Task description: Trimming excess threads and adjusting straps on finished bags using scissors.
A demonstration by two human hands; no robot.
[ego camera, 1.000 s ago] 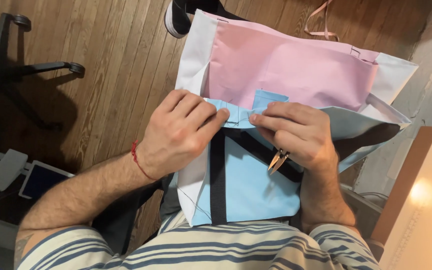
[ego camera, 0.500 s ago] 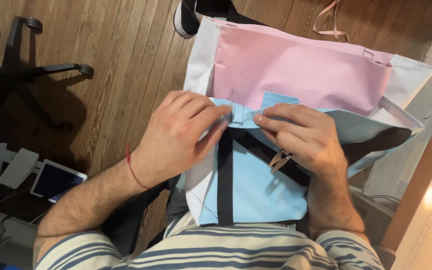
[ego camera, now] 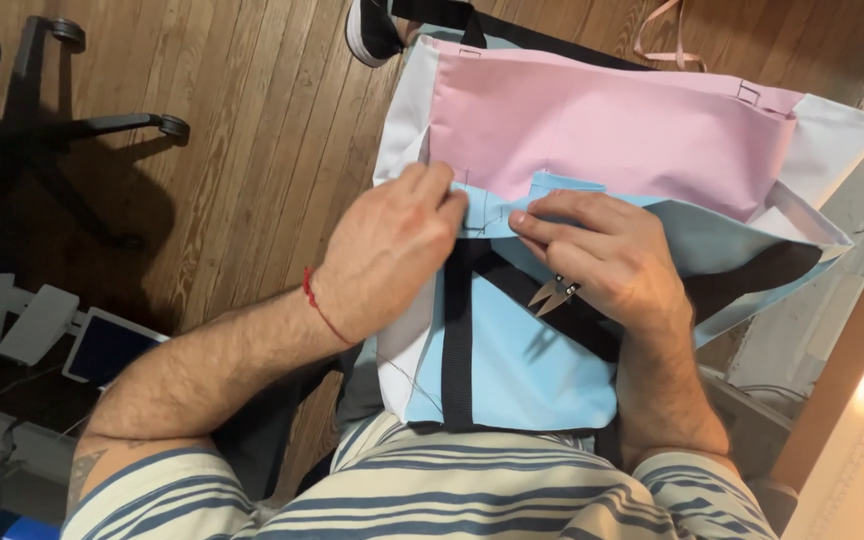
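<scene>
A fabric bag piece of pink (ego camera: 602, 125), light blue (ego camera: 522, 360) and white panels lies across my lap, with a black strap (ego camera: 457, 340) sewn down the blue part. My left hand (ego camera: 387, 250) pinches the blue edge near the top of the strap. My right hand (ego camera: 602, 255) grips the same blue edge just to the right, fingertips almost touching the left hand's. Small metal thread snips (ego camera: 555, 293) hang from my right palm, tips pointing down-left.
Wooden floor (ego camera: 252, 150) lies beneath. An office chair base (ego camera: 62, 125) with castors stands at the upper left. A tablet (ego camera: 102, 345) and white blocks rest at the left. A shoe (ego camera: 372, 30) shows at the top. An orange-lit panel (ego camera: 852, 420) rises at the right.
My view has shifted slightly, so the fabric sits further right in frame. Both hands stay pinched on the blue edge, the left fingers reaching a little higher.
</scene>
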